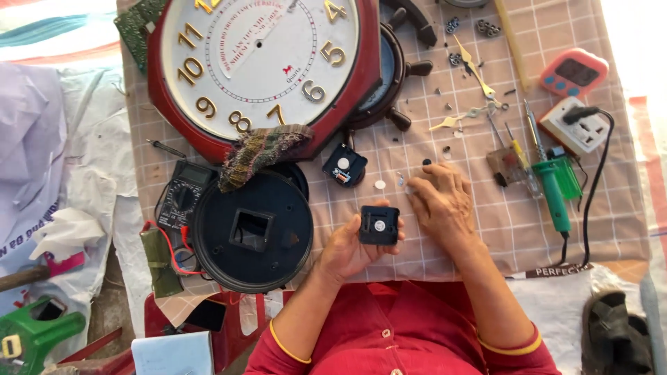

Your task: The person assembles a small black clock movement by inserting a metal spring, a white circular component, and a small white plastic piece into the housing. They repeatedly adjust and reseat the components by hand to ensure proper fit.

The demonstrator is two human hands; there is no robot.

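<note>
You wear a red button-front shirt with pale round buttons down the middle. Its sleeves end above the elbow, each cuff edged with narrow yellow piping. Your forearms, left hand and right hand are bare.
</note>
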